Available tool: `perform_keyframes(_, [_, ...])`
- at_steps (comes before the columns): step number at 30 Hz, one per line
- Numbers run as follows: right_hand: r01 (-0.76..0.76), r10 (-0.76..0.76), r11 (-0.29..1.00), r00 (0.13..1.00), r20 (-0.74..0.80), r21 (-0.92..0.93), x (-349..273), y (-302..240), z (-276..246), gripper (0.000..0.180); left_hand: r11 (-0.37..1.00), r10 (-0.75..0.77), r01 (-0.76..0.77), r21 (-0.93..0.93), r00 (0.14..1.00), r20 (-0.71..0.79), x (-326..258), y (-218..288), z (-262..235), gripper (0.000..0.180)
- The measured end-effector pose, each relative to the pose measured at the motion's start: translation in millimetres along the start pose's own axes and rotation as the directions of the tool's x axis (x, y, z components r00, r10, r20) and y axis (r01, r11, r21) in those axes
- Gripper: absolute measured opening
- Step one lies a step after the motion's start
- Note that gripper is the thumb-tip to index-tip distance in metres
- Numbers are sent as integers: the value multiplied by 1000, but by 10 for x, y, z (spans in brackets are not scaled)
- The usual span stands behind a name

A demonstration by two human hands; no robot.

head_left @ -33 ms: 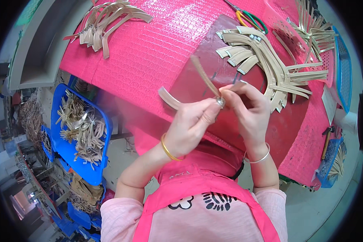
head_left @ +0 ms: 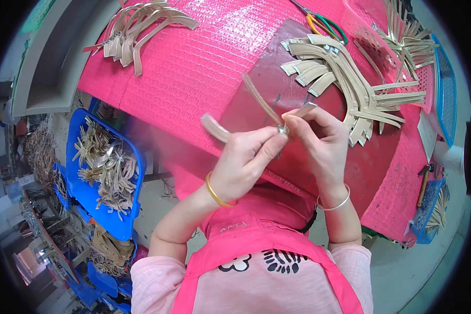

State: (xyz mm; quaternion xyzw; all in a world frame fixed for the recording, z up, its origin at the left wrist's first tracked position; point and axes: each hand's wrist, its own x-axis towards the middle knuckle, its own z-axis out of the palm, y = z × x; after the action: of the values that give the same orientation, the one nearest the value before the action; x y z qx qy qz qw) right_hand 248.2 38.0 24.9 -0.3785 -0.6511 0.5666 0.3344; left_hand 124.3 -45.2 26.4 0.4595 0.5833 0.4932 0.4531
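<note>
Fingers of our left hand (head_left: 245,159) and right hand (head_left: 319,137) pinch together on thin, flat, beige strips (head_left: 260,99) joined at a small metal clip, above the dark red mat (head_left: 371,172). One strip's long axis points up-left; another curves left.

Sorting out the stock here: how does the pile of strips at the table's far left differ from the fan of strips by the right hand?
The far-left pile is a small, loose, crossing heap near the table edge. The fan of strips is larger, laid side by side in a curved row, close to the right hand. Both are pale tan, curved, on the pink table cover.
</note>
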Motion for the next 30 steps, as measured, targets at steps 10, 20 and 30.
perform_keyframes(10, [87,-93,993,992,81,81,-73,11,108,15,983,-121,81,-164,961,-249,-37,-72,-64,16])
perform_keyframes(20, [-76,99,859,995,-19,507,-73,225,195,5,981,107,-76,176,979,-175,50,-151,-75,21])
perform_keyframes(30, [-509,368,516,858,359,689,-125,184,199,17,911,295,-168,377,904,-309,51,-276,-12,11])
